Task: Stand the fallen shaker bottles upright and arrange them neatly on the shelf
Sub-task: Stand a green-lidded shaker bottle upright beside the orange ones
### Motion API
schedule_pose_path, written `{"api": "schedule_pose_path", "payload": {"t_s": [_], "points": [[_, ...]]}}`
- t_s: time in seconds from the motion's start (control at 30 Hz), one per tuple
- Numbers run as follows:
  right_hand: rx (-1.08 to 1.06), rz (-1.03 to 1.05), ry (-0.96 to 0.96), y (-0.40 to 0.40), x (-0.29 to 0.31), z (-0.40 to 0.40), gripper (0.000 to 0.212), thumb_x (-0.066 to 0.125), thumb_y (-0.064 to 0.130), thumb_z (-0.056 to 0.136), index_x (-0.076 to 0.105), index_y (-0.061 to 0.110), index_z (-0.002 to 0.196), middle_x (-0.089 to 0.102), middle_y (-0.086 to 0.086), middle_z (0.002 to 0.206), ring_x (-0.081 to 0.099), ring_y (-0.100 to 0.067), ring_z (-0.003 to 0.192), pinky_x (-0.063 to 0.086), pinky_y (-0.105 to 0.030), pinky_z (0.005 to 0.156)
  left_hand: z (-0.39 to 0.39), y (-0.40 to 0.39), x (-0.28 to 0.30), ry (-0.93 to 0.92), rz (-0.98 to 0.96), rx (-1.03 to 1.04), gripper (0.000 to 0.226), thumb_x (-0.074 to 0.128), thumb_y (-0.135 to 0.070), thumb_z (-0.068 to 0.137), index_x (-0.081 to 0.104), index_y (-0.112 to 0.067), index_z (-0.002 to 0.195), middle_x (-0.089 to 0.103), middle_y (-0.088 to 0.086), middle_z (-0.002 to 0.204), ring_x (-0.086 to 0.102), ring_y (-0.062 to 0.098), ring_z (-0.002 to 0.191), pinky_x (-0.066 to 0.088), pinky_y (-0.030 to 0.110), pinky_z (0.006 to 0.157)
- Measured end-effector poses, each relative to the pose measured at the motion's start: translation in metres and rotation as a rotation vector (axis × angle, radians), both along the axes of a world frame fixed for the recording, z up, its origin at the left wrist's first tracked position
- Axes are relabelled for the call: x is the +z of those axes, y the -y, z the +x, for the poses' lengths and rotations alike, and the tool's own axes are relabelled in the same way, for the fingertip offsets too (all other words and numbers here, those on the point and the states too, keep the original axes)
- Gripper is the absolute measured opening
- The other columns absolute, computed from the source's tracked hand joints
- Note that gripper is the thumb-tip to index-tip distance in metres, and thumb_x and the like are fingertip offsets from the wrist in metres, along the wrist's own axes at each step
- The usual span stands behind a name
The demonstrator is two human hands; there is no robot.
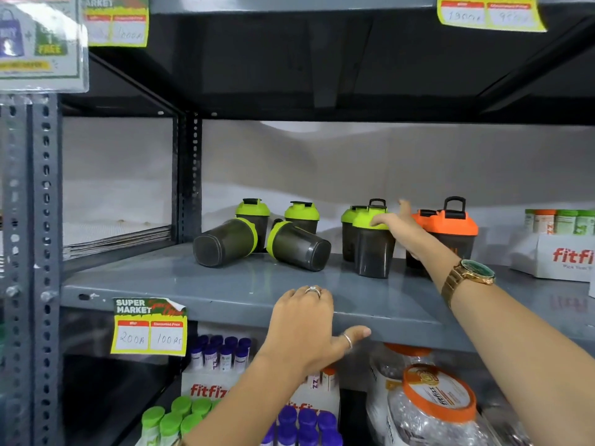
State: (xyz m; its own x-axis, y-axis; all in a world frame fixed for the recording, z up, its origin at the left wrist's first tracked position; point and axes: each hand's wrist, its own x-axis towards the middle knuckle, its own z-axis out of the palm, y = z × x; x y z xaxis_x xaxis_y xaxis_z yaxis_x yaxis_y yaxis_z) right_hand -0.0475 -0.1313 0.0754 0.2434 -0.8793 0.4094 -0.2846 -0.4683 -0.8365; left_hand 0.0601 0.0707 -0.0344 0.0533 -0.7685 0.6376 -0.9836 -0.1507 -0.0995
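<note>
Two dark shaker bottles with green lids lie on their sides on the grey shelf [193, 284]: one [225, 241] with its base facing left-front, the other [299, 246] with its base facing right-front. Behind them two green-lidded shakers [254, 210] [302, 214] stand upright. Further right another green-lidded pair stands upright, one in front [373, 249] and one behind [347, 233]. My right hand [399, 225] touches the front one's lid with its fingertips, thumb raised. An orange-lidded shaker [450, 225] stands behind my right wrist. My left hand [306, 323] grips the shelf's front edge, thumb under the lip.
A white fitfizz box [560, 255] of small tubes sits at the shelf's right end. A perforated metal post [190, 175] bounds the bay on the left. A yellow price tag [149, 326] hangs on the shelf edge. Tube boxes [209, 358] and clear jars [434, 403] fill the shelf below.
</note>
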Motion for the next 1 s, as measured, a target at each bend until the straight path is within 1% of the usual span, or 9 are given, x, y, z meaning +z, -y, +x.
{"api": "schedule_pose_path", "payload": {"t_s": [0.07, 0.13, 0.2, 0.27, 0.4, 0.7, 0.77, 0.87, 1.0], "points": [[-0.142, -0.176, -0.032, -0.004, 0.009, 0.009, 0.085, 0.063, 0.043, 0.079, 0.021, 0.010, 0.146, 0.030, -0.018, 0.150, 0.030, -0.033, 0.138, 0.029, -0.041, 0.108, 0.006, -0.005, -0.002, -0.009, -0.008, 0.018, 0.072, 0.027, -0.074, 0.077, 0.049, -0.010, 0.103, 0.059, 0.008, 0.109, 0.051, 0.025, 0.104, 0.038, 0.032, 0.086], [-0.351, -0.347, -0.187, -0.011, 0.018, 0.022, 0.086, 0.056, 0.060, 0.077, 0.034, 0.003, 0.138, 0.038, -0.023, 0.144, 0.037, -0.039, 0.131, 0.035, -0.045, 0.104, 0.012, -0.007, -0.005, 0.020, 0.028, 0.019, 0.080, 0.025, -0.073, 0.079, 0.043, -0.008, 0.121, 0.052, 0.012, 0.128, 0.044, 0.026, 0.119, 0.032, 0.034, 0.099], [-0.517, -0.412, -0.383, -0.018, 0.028, 0.035, 0.089, 0.050, 0.070, 0.075, 0.043, 0.002, 0.132, 0.044, -0.023, 0.138, 0.041, -0.040, 0.125, 0.037, -0.047, 0.099, 0.013, -0.008, -0.006, 0.043, 0.078, 0.012, 0.086, 0.024, -0.071, 0.080, 0.031, -0.005, 0.134, 0.039, 0.014, 0.144, 0.032, 0.026, 0.132, 0.020, 0.035, 0.110], [-0.599, -0.391, -0.590, -0.023, 0.034, 0.045, 0.088, 0.048, 0.073, 0.074, 0.050, 0.003, 0.127, 0.048, -0.020, 0.134, 0.043, -0.038, 0.121, 0.037, -0.044, 0.096, 0.014, -0.006, -0.006, 0.044, 0.092, 0.010, 0.086, 0.023, -0.071, 0.081, 0.027, -0.005, 0.137, 0.034, 0.015, 0.147, 0.029, 0.025, 0.134, 0.018, 0.035, 0.112], [-0.615, -0.368, -0.784, -0.024, 0.039, 0.053, 0.060, 0.062, 0.044, 0.079, 0.052, 0.007, 0.126, 0.049, -0.016, 0.130, 0.044, -0.034, 0.118, 0.039, -0.036, 0.093, 0.015, -0.005, -0.005, 0.027, 0.051, -0.009, 0.082, 0.024, -0.070, 0.082, 0.036, -0.005, 0.131, 0.042, 0.014, 0.141, 0.037, 0.025, 0.129, 0.024, 0.034, 0.107], [-0.401, -0.260, -0.985, -0.015, 0.061, 0.028, 0.054, 0.069, 0.027, 0.080, 0.052, 0.008, 0.128, 0.053, -0.012, 0.133, 0.042, -0.033, 0.126, 0.035, -0.035, 0.100, 0.014, -0.004, -0.007, 0.033, -0.005, -0.036, 0.082, 0.028, -0.068, 0.082, 0.040, -0.003, 0.130, 0.046, 0.016, 0.139, 0.041, 0.027, 0.127, 0.028, 0.033, 0.105], [-0.293, -0.299, -1.005, -0.017, 0.062, 0.023, 0.053, 0.068, 0.014, 0.081, 0.053, 0.010, 0.131, 0.053, -0.009, 0.136, 0.048, -0.031, 0.126, 0.038, -0.033, 0.103, 0.013, -0.004, -0.007, 0.034, -0.007, -0.035, 0.082, 0.028, -0.068, 0.082, 0.041, -0.002, 0.129, 0.047, 0.016, 0.138, 0.042, 0.028, 0.126, 0.029, 0.034, 0.105], [-0.201, -0.358, -0.909, -0.021, 0.059, 0.018, 0.052, 0.053, -0.009, 0.082, 0.055, 0.010, 0.130, 0.057, -0.011, 0.134, 0.055, -0.029, 0.120, 0.046, -0.030, 0.095, 0.012, -0.006, -0.006, 0.032, -0.011, -0.031, 0.080, 0.029, -0.068, 0.082, 0.042, -0.003, 0.127, 0.049, 0.016, 0.135, 0.043, 0.027, 0.124, 0.030, 0.034, 0.103], [-0.187, -0.324, -0.634, -0.019, 0.050, 0.013, 0.043, 0.044, 0.000, 0.081, 0.063, 0.011, 0.118, 0.058, -0.015, 0.130, 0.052, -0.034, 0.119, 0.045, -0.033, 0.093, 0.011, -0.008, -0.005, 0.038, -0.013, -0.028, 0.077, 0.030, -0.067, 0.082, 0.045, -0.003, 0.123, 0.054, 0.016, 0.128, 0.047, 0.028, 0.119, 0.032, 0.035, 0.101]]}}
